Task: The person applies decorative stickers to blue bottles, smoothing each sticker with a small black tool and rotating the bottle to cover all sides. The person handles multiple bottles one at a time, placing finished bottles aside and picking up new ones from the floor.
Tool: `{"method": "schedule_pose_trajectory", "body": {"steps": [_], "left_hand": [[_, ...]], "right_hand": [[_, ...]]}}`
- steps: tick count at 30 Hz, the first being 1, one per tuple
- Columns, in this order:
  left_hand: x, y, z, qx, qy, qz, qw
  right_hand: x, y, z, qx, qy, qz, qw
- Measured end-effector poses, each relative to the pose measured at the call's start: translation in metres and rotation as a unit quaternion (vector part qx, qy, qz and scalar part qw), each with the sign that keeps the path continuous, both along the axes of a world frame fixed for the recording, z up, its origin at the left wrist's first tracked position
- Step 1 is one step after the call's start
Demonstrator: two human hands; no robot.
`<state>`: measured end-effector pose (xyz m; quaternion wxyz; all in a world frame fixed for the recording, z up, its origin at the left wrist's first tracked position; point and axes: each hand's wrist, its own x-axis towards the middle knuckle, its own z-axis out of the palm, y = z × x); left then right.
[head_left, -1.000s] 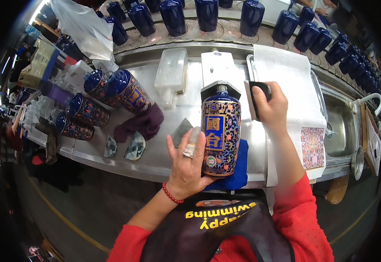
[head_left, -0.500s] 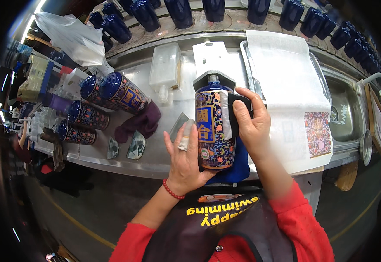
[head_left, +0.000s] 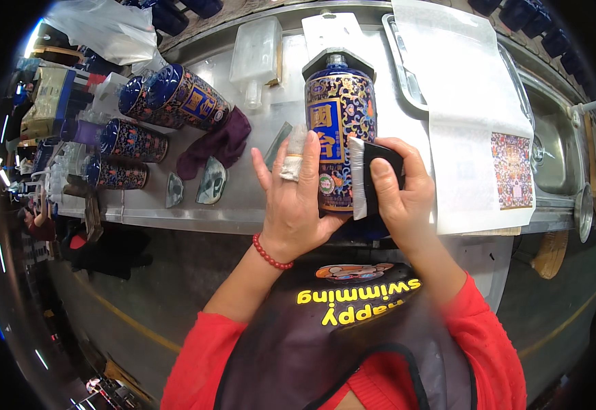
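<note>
A dark blue bottle (head_left: 342,102) with a colourful floral wrap and a blue-and-gold panel lies with its neck away from me, against a grey angular rest (head_left: 309,67). My left hand (head_left: 294,205) holds the bottle's left side near the base, thumb around the bottom edge; two of its fingers have whitish covers. In my right hand (head_left: 404,191) is a black scraper (head_left: 384,164) with a pale wrapped edge, gripped between thumb and fingers. That edge sits against the lower right side of the bottle. What supports the bottle underneath is mostly hidden.
Several wrapped bottles (head_left: 134,140) lie at the left beside a purple cloth (head_left: 219,143) and two glass-like pieces (head_left: 212,181). A clear bottle-shaped block (head_left: 255,51) lies behind. White sheets (head_left: 469,116), one with a floral print, cover the right side before a metal sink (head_left: 561,160).
The scraper has moved down the bottle's right side, from the upper part toward the base. My left hand still holds the bottle. The whole view has shifted, with the bench higher in the picture.
</note>
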<state>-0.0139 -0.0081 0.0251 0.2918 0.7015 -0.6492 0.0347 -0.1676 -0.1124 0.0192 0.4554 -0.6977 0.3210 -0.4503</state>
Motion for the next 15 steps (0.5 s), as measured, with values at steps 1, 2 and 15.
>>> {"method": "schedule_pose_trajectory", "body": {"steps": [1,2,15], "left_hand": [[0.001,-0.002,-0.001,-0.009,0.000,-0.005,1.000],[0.001,-0.002,-0.003,-0.018,0.003,-0.006,1.000],[0.015,0.003,-0.032,0.035,0.110,-0.051,0.992]], "right_hand": [[-0.004,-0.002,-0.002,0.036,-0.029,0.002,0.999],[-0.009,-0.002,-0.002,0.011,-0.002,-0.008,1.000],[-0.024,0.004,0.000,0.214,-0.074,-0.061,0.972]]}}
